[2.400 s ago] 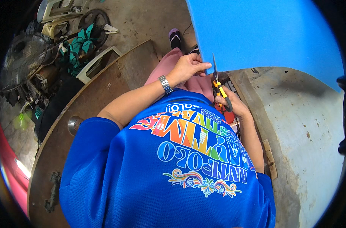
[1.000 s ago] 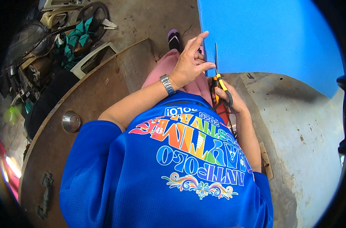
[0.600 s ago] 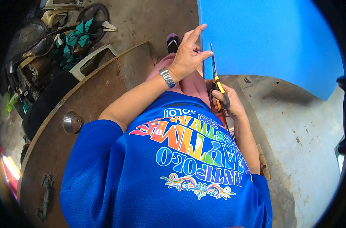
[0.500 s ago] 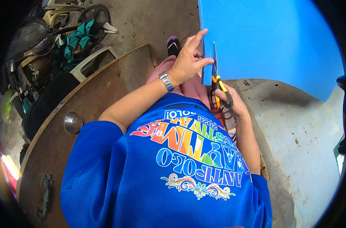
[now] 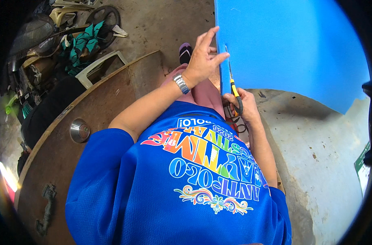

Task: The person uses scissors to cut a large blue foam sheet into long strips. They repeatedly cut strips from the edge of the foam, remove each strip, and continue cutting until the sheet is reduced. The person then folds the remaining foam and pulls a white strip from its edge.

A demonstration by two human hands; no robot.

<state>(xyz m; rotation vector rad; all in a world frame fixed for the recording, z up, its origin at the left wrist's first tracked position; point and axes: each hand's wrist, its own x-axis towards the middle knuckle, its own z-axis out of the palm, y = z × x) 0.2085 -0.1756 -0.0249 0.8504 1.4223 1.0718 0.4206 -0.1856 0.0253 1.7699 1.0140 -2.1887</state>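
Note:
A large blue foam sheet [image 5: 288, 45] extends away from me at the upper right. My right hand [image 5: 246, 105] grips scissors [image 5: 233, 83] with yellow and black handles, blades pointing away from me. The blades lie in a slit close to the sheet's left edge, with a narrow strip of foam to their left. At that same edge my left hand [image 5: 202, 61], a metal watch on its wrist, takes hold lightly: the thumb lies over the strip near the blade tips and the index finger reaches along the edge. Its other fingers are partly hidden.
A curved brown wooden panel with a round metal knob [image 5: 79, 130] lies to my left. Beyond it are a pale plastic chair [image 5: 100, 69], a fan [image 5: 33, 32], green cloth [image 5: 83, 45] and other clutter. Concrete floor [image 5: 169, 18] shows ahead, a pale surface [image 5: 316, 163] to the right.
The scissor handles have come together and the blades look closed. My left hand has shifted slightly left along with the foam's edge.

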